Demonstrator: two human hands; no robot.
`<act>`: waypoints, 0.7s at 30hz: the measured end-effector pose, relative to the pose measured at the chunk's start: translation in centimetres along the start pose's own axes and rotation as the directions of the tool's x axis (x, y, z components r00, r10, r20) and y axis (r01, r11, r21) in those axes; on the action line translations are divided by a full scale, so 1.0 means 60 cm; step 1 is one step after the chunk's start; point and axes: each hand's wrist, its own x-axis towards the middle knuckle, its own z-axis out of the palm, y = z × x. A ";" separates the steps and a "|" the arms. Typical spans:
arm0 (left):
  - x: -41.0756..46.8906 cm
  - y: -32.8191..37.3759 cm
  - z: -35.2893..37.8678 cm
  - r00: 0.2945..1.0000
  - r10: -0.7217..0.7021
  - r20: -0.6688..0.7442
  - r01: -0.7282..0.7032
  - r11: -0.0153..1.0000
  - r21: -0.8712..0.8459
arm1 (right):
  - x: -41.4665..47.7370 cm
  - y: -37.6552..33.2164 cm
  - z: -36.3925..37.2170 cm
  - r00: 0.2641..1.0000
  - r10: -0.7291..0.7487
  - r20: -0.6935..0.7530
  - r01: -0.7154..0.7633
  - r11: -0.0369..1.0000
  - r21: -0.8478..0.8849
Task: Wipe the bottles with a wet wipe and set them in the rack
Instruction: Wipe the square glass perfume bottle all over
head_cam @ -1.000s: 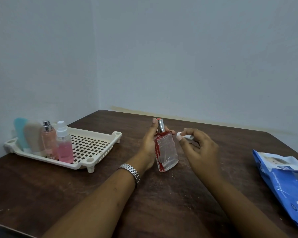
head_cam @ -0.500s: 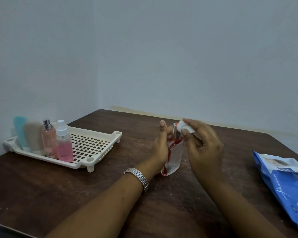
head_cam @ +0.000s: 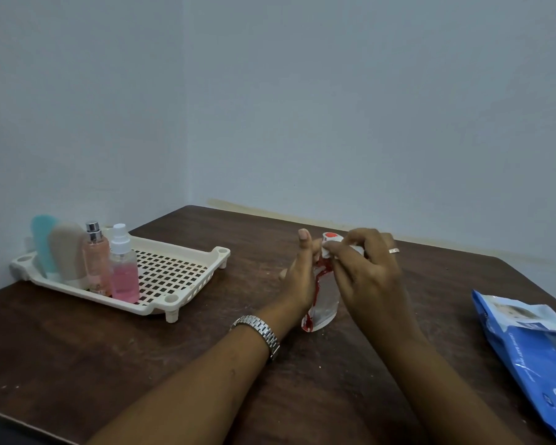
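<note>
**Clear glass, red trim: bottle under the wipe**

Cream rack (head_cam: 220, 253), left edge of the table (head_cam: 109, 364), four bottles (head_cam: 93, 261) at its left end. Table's middle: my left hand (head_cam: 297, 281) grasps the clear bottle (head_cam: 326, 303), tilted. My right hand (head_cam: 369, 277) pinches what I judge a white wipe (head_cam: 325, 249) round its top. Best done: firm grasp, turn the bottle, rub down each face. Blue wipe pack (head_cam: 533, 351), right edge.

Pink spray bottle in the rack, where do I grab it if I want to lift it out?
Probably take the pink spray bottle round its body, above the rim of the rack, coming from the right. It stands upright with the peach bottle close on its left, so that side is blocked. The thin white sprayer top looks a poorer hold.
</note>
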 end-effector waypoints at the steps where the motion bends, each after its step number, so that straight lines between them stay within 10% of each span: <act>1: -0.003 0.005 0.000 1.000 -0.002 0.006 0.002 1.000 -0.020 | 0.006 -0.004 0.001 1.000 -0.007 -0.007 0.007 1.000 -0.030; 16: -0.008 0.016 -0.006 0.997 -0.064 0.035 0.066 0.996 -0.063 | 0.094 -0.039 0.005 0.917 -0.008 0.400 0.203 0.872 -0.446; 21: -0.015 0.020 -0.001 0.994 -0.100 0.043 0.095 0.991 0.095 | 0.138 -0.016 0.008 0.628 0.302 0.717 -0.318 0.941 -0.118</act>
